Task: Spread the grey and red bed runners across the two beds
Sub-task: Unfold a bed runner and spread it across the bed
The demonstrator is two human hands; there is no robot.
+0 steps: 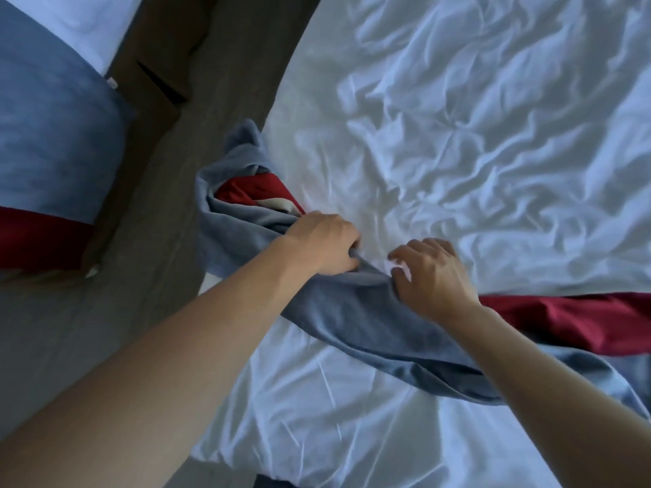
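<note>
Both hands (pixel 373 258) on bunched runner (pixel 352 311)

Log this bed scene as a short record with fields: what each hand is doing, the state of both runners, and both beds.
left hand: gripping bunched grey cloth near the bed's left edge
right hand: fingers curled into the same cloth
near runner: grey and red, twisted and bunched, not yet flat
near bed: white, wrinkled sheet
far bed: at left across the floor gap
far runner: grey with red band, lying flat
floor: dark
</note>
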